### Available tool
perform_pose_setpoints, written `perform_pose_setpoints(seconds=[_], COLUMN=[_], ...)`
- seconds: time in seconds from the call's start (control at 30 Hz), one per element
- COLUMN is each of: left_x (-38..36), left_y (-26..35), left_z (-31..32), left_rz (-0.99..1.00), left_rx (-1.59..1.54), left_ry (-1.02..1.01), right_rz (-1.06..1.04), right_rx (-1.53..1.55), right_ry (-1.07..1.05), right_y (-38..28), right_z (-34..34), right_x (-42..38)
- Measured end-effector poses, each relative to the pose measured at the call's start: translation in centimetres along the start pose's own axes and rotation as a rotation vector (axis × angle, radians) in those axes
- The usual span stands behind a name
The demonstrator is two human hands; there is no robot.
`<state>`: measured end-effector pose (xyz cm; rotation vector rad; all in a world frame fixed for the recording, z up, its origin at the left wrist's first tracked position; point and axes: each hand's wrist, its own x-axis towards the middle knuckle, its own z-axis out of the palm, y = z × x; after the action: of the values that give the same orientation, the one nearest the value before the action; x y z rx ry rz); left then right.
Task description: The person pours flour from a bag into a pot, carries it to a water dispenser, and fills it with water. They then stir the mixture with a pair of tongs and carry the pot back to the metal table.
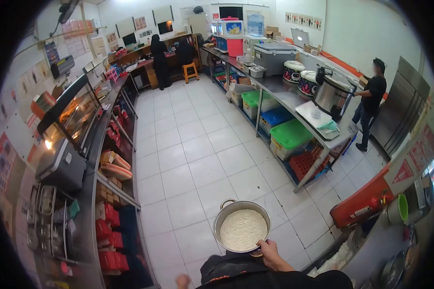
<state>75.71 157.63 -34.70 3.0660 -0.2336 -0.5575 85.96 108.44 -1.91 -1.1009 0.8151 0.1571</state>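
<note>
A round metal pot (219,230) with two loop handles, filled with a pale, grainy white substance (243,230), is held at the bottom middle, in front of the body. My right hand (270,254) grips its near right side by the handle, thumb at the rim. At the bottom edge, left of the pot and apart from it, my left hand (183,281) shows only as a small blurred part; its fingers cannot be made out.
Steel counters line the left (89,168) and right (275,89), the right one bearing cookers (330,91) and a grey cooler (275,59). A person (372,98) stands right; two dark-clothed people are at the back. A fire extinguisher (369,208) stands lower right.
</note>
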Motion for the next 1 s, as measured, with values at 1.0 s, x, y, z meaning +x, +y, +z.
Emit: perform_pose_setpoints(seconds=[1.0], left_x=[122.5], left_y=[-12.5], left_z=[-61.3], left_rz=[-0.322], left_rx=[-1.574], left_ry=[0.572], right_rz=[-0.026], right_rx=[0.194], right_ry=[0.11], right_y=[-59.0], right_z=[53.7], right_x=[77.2])
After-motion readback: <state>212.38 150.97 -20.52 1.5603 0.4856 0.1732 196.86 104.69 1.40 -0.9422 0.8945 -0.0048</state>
